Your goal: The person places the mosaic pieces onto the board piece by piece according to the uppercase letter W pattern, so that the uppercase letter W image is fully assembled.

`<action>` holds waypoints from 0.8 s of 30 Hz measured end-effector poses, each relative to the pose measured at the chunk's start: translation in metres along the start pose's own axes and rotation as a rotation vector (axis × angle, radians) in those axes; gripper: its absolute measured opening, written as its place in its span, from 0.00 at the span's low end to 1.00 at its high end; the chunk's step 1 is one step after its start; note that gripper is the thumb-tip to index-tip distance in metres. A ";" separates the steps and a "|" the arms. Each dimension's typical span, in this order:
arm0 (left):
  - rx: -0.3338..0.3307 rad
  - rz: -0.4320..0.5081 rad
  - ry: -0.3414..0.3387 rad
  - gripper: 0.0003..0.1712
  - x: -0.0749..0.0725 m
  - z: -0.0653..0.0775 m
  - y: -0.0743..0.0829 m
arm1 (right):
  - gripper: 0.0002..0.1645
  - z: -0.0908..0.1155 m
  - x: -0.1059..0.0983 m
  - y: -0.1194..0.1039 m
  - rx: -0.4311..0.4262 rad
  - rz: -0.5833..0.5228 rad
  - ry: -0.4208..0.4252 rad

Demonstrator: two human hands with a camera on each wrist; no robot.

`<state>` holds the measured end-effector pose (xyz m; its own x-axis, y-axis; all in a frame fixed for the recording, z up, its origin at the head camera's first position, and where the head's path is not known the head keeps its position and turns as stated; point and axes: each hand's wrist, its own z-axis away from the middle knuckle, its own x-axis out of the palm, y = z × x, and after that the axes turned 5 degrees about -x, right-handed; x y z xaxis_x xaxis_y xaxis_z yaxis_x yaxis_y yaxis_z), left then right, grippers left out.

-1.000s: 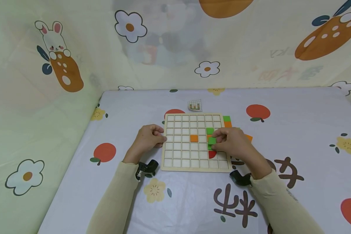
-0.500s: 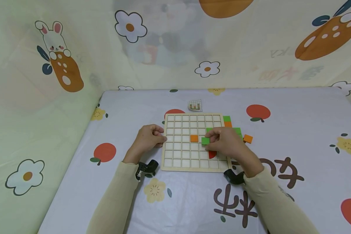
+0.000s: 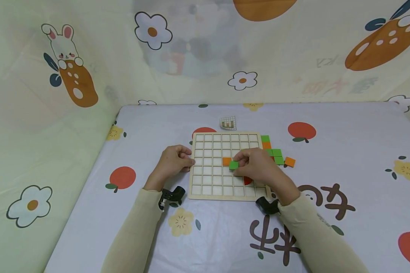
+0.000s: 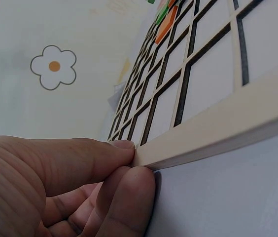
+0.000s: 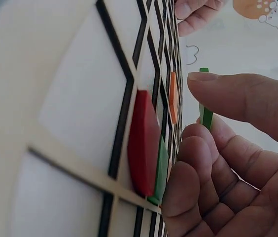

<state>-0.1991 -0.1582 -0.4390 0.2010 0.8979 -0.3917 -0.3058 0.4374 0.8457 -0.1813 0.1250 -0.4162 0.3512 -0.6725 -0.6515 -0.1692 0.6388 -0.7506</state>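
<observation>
Green tile (image 3: 234,165) (square), pinched by the right hand (image 3: 259,165), hovers flattish over the board (image 3: 225,197) the left hand (image 3: 172,163) holds.

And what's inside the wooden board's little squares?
At least one orange tile, a red piece and a green tile. The right hand covers some of the board, so I can't tell what else sits underneath.

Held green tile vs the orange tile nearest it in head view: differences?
Colour: the green tile is bright green, the orange tile plain orange.
Support: the right hand pinches the green tile; no hand touches the orange tile.
Position: the green tile is held clear of the grid board; the orange tile sits in one of its cells.
Shared: both are small, flat tiles.
</observation>
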 end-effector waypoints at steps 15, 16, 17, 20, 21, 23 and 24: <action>-0.006 -0.004 0.007 0.17 0.000 0.000 0.000 | 0.13 -0.002 0.009 -0.004 -0.040 0.012 -0.006; -0.007 -0.003 0.007 0.17 0.000 0.000 0.000 | 0.12 -0.003 0.009 -0.005 -0.045 0.022 -0.007; -0.009 -0.003 0.006 0.17 0.000 0.000 0.000 | 0.12 -0.003 0.010 -0.005 -0.048 0.031 -0.007; -0.008 0.000 0.004 0.17 0.000 0.000 0.000 | 0.12 -0.004 0.011 -0.005 -0.049 0.060 -0.009; -0.008 0.001 0.003 0.17 0.000 0.000 0.000 | 0.11 -0.005 0.012 -0.005 -0.046 0.067 -0.013; -0.007 0.003 0.002 0.17 0.000 0.000 0.000 | 0.12 -0.005 0.012 -0.006 -0.036 0.078 -0.018; -0.006 0.003 0.001 0.17 0.000 0.000 -0.001 | 0.12 -0.006 0.013 -0.006 -0.033 0.082 -0.019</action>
<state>-0.1989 -0.1587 -0.4396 0.1990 0.8991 -0.3899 -0.3118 0.4353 0.8446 -0.1809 0.1102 -0.4205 0.3524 -0.6110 -0.7089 -0.2281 0.6785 -0.6983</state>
